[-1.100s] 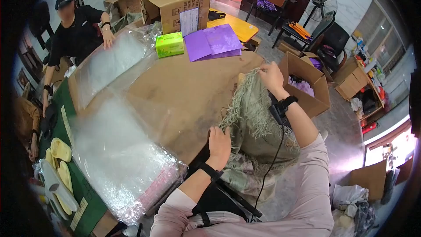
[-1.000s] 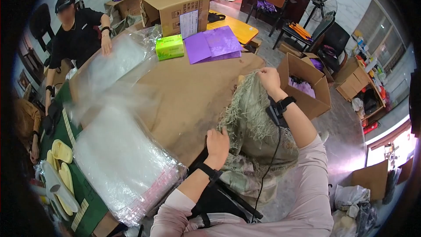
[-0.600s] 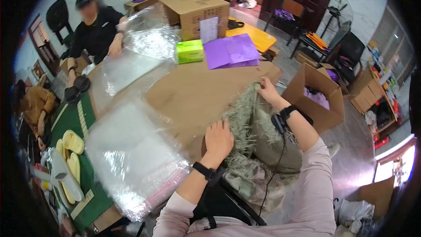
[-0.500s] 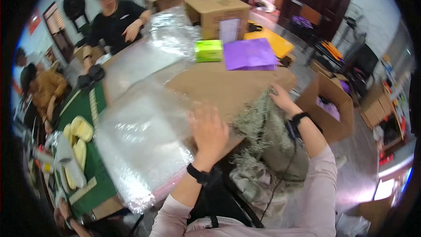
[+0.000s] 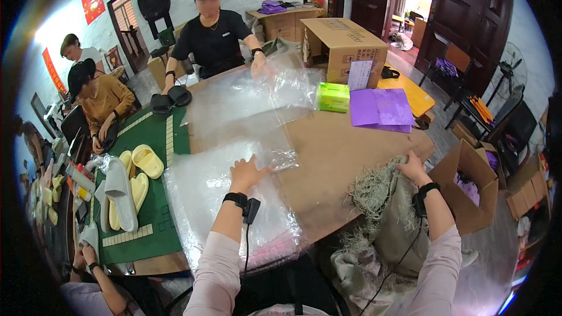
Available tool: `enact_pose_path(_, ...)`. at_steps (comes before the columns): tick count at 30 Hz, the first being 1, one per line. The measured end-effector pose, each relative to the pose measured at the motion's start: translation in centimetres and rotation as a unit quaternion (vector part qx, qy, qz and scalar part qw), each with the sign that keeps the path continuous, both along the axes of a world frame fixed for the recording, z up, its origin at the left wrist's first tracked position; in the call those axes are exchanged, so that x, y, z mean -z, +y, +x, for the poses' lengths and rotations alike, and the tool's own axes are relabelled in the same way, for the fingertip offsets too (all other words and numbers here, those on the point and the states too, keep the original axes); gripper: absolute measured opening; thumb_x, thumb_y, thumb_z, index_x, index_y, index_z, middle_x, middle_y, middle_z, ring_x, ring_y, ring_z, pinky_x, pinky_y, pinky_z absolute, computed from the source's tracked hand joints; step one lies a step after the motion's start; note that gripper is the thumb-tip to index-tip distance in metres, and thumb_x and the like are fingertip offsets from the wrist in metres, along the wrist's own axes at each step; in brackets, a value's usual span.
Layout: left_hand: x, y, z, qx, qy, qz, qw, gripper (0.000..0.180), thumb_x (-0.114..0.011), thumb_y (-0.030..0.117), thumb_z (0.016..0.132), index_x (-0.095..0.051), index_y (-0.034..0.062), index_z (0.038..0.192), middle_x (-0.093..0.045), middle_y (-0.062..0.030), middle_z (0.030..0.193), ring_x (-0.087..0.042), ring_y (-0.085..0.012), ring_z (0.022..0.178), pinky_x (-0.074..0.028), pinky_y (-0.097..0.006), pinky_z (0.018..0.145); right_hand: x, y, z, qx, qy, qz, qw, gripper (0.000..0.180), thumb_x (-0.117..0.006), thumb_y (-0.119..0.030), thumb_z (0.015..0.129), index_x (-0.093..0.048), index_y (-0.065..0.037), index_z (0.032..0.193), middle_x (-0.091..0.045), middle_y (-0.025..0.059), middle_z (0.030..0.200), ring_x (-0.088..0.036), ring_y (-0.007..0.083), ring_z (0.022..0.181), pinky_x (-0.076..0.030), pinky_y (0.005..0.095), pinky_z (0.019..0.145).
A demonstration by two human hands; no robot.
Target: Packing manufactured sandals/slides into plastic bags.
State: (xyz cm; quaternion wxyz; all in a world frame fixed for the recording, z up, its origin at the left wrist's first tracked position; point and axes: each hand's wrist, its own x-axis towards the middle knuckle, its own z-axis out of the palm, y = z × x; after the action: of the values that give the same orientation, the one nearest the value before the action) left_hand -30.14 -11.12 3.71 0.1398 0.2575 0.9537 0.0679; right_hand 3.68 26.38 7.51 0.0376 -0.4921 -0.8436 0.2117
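Note:
My left hand (image 5: 247,175) lies with fingers spread on a stack of clear plastic bags (image 5: 225,222) at the table's near edge. My right hand (image 5: 413,168) is closed on the frayed rim of a grey-green woven sack (image 5: 395,237), which hangs at the near right edge of the table. Loose threads (image 5: 372,193) fringe the sack's mouth, and its inside is hidden. More clear bags (image 5: 234,96) lie farther back, where a co-worker's hand (image 5: 260,65) touches them.
Brown cardboard (image 5: 333,146) covers the tabletop. Purple bags (image 5: 383,108), a green tissue pack (image 5: 332,97) and a large carton (image 5: 345,38) stand toward the back. Yellow slippers (image 5: 147,161) and grey slippers (image 5: 120,193) rest on a green mat (image 5: 155,205). An open box (image 5: 468,199) stands right.
My view has swung left and up. My left hand has shifted onto the near plastic bags; my right hand still grips the sack's rim. The co-worker's hand has come down to the far bags.

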Motion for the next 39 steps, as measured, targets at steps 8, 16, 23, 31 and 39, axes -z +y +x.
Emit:
enact_pose_path(8, -1.0, -4.5, 1.8, 0.095, 0.019, -0.046, 0.994, 0.094, -0.068, 0.059, 0.07, -0.032, 0.0215, 0.147, -0.021, -0.0234, 0.152, -0.028, -0.0418, 0.135, -0.027, -0.057, 0.105, 1.3, 0.9, 0.7, 0.002, -0.033, 0.016, 0.999, 0.055, -0.064, -0.034, 0.082, -0.048, -0.01, 0.129, -0.05, 0.0189, 0.131, -0.039, 0.0365, 0.128, -0.022, 0.0566, 0.104)
enact_pose_path(16, 2.2, -8.0, 1.1, 0.17, 0.248, 0.13, 0.945, 0.037, -0.055, 0.006, 0.079, -0.059, 0.0009, 0.115, -0.062, -0.0154, 0.11, -0.061, -0.0305, 0.094, -0.05, -0.04, 0.078, 1.5, 0.5, 0.3, 0.007, -0.036, 0.053, 0.998, 0.049, -0.066, -0.032, 0.085, -0.047, -0.008, 0.124, -0.051, 0.0207, 0.124, -0.044, 0.0383, 0.122, -0.031, 0.0515, 0.099)
enact_pose_path(23, -0.8, -14.5, 6.7, 0.165, 0.179, 0.078, 0.967, 0.037, -0.054, 0.007, 0.078, -0.06, 0.0078, 0.115, -0.065, -0.0104, 0.112, -0.063, -0.029, 0.093, -0.051, -0.044, 0.082, 4.0, 4.7, 2.1, -0.006, 0.111, 0.027, 0.993, 0.032, -0.064, -0.028, 0.086, -0.054, 0.001, 0.096, -0.061, 0.0127, 0.09, -0.056, 0.0245, 0.084, -0.044, 0.0374, 0.079)
enact_pose_path(31, 0.5, -23.2, 14.5, 0.124, 0.156, 0.048, 0.979, 0.048, -0.057, 0.007, 0.078, -0.055, 0.0124, 0.126, -0.053, -0.0067, 0.132, -0.042, -0.0379, 0.126, -0.018, -0.072, 0.102, 5.2, 6.4, 2.3, 0.025, 0.098, -0.031, 0.994, 0.061, -0.062, -0.043, 0.087, -0.05, 0.003, 0.125, -0.055, 0.0216, 0.123, -0.053, 0.0328, 0.112, -0.042, 0.04, 0.093)
enact_pose_path(39, -1.7, -23.6, 17.0, 0.134, 0.055, 0.035, 0.989, 0.075, -0.063, 0.064, 0.074, -0.047, 0.0264, 0.136, -0.035, -0.0204, 0.144, -0.025, -0.0495, 0.134, -0.01, -0.076, 0.1, 4.1, 3.5, 5.7, -0.018, 0.048, -0.084, 0.995, 0.072, -0.047, -0.051, 0.094, -0.037, 0.006, 0.137, -0.04, 0.0262, 0.14, -0.039, 0.0356, 0.13, -0.035, 0.0421, 0.103)
